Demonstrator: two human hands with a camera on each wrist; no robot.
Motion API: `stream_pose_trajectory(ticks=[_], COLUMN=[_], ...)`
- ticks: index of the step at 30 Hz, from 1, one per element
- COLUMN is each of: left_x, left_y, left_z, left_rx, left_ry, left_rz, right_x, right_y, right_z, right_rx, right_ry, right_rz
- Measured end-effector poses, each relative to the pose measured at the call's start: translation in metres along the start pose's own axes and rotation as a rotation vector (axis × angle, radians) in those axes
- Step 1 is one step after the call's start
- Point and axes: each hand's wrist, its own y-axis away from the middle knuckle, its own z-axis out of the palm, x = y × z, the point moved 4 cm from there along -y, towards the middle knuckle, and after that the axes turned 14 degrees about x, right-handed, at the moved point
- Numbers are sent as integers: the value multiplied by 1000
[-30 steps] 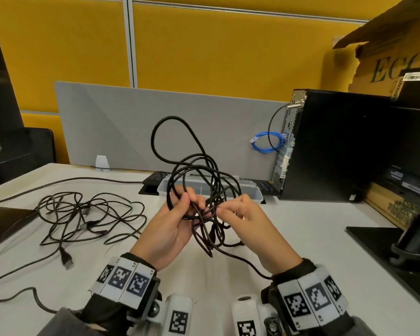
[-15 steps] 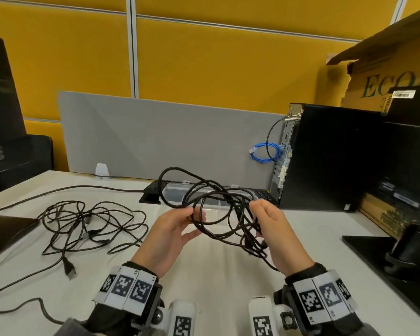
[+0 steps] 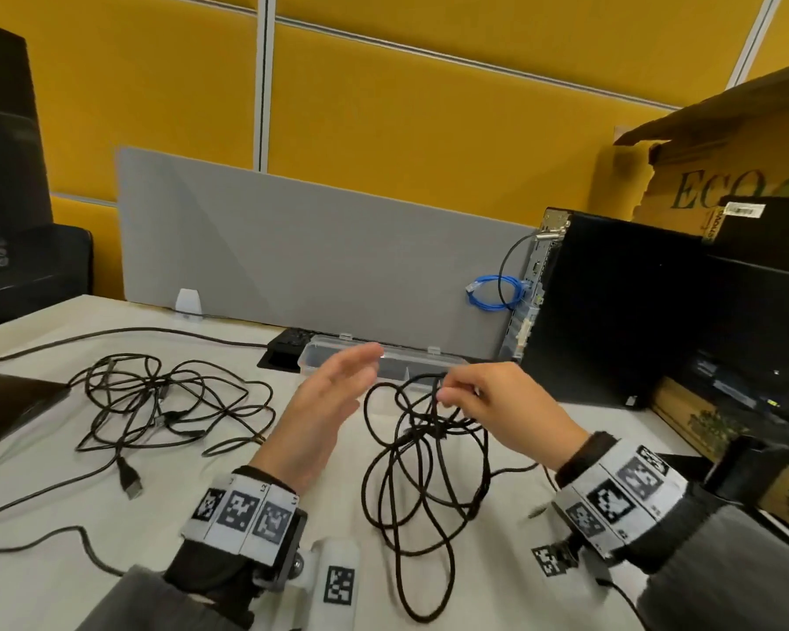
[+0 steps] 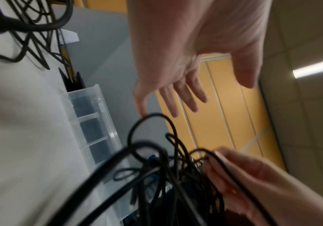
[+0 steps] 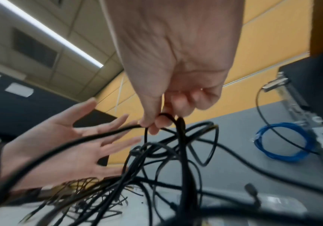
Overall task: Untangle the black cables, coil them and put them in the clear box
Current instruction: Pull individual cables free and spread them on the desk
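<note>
A tangled black cable bundle point(image 3: 422, 466) hangs from my right hand point(image 3: 483, 398), whose thumb and fingers pinch its top loops point(image 5: 164, 120); the lower loops lie on the white table. My left hand point(image 3: 333, 393) is held flat with straight fingers just left of the bundle, holding nothing point(image 4: 176, 94). A second tangle of black cables point(image 3: 156, 403) lies on the table at the left. The clear box point(image 3: 383, 364) stands behind my hands against the grey divider, its compartments showing in the left wrist view point(image 4: 91, 130).
A black computer tower point(image 3: 611, 311) with a coiled blue cable point(image 3: 497, 296) stands at the right. A cardboard box point(image 3: 725, 175) rises behind it. Black equipment sits at the far left point(image 3: 19, 266). A black stand point(image 3: 739, 471) is at the right edge.
My left hand has let go of the bundle and spread flat. The right hand alone now holds the cable, and the loops have dropped down onto the table.
</note>
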Motion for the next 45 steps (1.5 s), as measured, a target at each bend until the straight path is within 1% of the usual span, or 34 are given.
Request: stream_pose_trajectory(ticks=[2, 3, 4, 6, 7, 9, 11, 13, 15, 16, 17, 18, 20, 21, 22, 23, 25, 26, 27, 29, 31, 33, 34, 36, 37, 38, 40, 41, 42, 43, 44, 45], left_x=[-3, -6, -9, -11, -12, -15, -19, -19, -17, -16, -17, -18, -22, -24, -24, -25, -24, -22, -21, -20, -21, -20, -19, -20, -20, -21, -20, -20, -20, -20, -20, -20], left_y=[6, 8, 9, 9, 9, 8, 8, 7, 4, 4, 4, 4, 4, 4, 4, 4, 3, 3, 2, 2, 1, 3, 4, 4, 5, 6, 8, 8, 8, 7, 7, 7], left_z=[13, 17, 19, 18, 16, 13, 12, 12, 10, 9, 8, 8, 7, 7, 7, 8, 8, 7, 6, 6, 7, 9, 9, 8, 7, 8, 10, 10, 11, 11, 12, 12], left_rx=[-136, -172, -186, -182, -182, -205, -255, -250, -215, -208, -208, -211, -215, -215, -218, -218, -197, -177, -160, -145, -137, -139, -141, -165, -189, -213, -225, -216, -205, -200, -199, -200], left_ry=[-181, -287, -379, -482, -514, -564, -600, -590, -563, -562, -572, -588, -622, -631, -631, -627, -623, -621, -614, -599, -590, -567, -554, -577, -618, -664, -691, -673, -648, -638, -653, -687], left_rz=[54, 91, 124, 159, 163, 137, 113, 119, 131, 135, 140, 138, 128, 124, 122, 128, 158, 172, 181, 183, 182, 165, 154, 131, 128, 128, 121, 115, 103, 99, 109, 124], right_x=[-12, -17, -21, -29, -31, -27, -12, 11, 34, 44, 51, 55, 49, 40, 25, 8, -17, -22, -23, -25, -22, -17, -15, -3, 9, 26, 65, 83, 94, 102, 104, 100], right_y=[-3, -4, -6, -6, -6, -8, -11, -11, -6, -4, -3, -3, -4, -3, -3, -2, 3, 6, 6, 3, 0, -1, -2, -11, -17, -21, -24, -23, -22, -21, -20, -18], right_z=[5, 5, 4, 1, -1, -9, -22, -34, -35, -33, -29, -26, -22, -19, -15, -10, 7, 16, 20, 18, 11, 4, -2, -24, -37, -52, -79, -87, -89, -85, -78, -69], right_rx=[-55, -64, -68, -51, -21, 90, 287, 502, 654, 684, 683, 641, 456, 375, 331, 282, 87, 9, -26, -34, 46, 109, 177, 324, 442, 589, 864, 947, 960, 906, 805, 698], right_ry=[55, 67, 54, -88, -202, -459, -703, -864, -923, -883, -781, -591, -26, 240, 398, 457, 450, 423, 390, 322, 273, 229, 176, -37, -153, -240, -412, -474, -494, -436, -290, -73], right_rz=[-82, -119, -143, -125, -81, 70, 259, 442, 582, 622, 616, 562, 370, 230, 65, -91, -304, -360, -379, -404, -498, -517, -480, -246, -131, -12, 263, 370, 438, 485, 506, 494])
